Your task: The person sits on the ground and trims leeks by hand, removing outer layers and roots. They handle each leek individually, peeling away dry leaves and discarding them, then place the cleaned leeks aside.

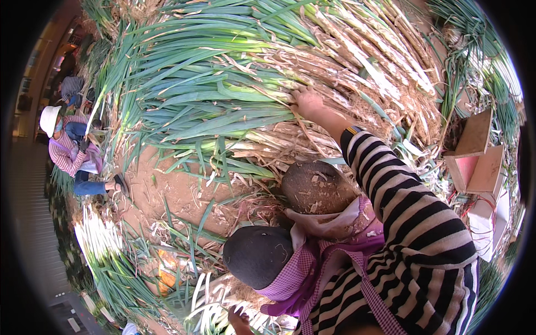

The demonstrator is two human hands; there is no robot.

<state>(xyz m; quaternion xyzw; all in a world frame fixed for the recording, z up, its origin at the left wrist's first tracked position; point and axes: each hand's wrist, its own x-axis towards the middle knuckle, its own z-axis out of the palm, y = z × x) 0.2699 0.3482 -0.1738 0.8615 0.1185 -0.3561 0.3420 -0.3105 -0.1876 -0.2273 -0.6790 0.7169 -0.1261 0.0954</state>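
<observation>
My right hand [309, 102] reaches out over a large heap of long green onions [201, 88]. Its fingers are bent down onto stalks where the green leaves meet the pale shafts; whether they grip any is unclear. Dry brown husk and root tufts cover the shafts [335, 67] to the right of it. Low in the picture, my left hand [238, 320] is partly visible, dark and cut off by the lower edge. It is beside peeled white onion stalks [205, 293], and its grip cannot be made out.
My dusty knees [316, 186] are between the hands. At the left, a person in a white hat [51, 120] sits near a bundle of cleaned onions [100, 234]. Wooden boards [473, 138] and a white box [481, 226] stand at the right. Leaf scraps litter the soil [146, 180].
</observation>
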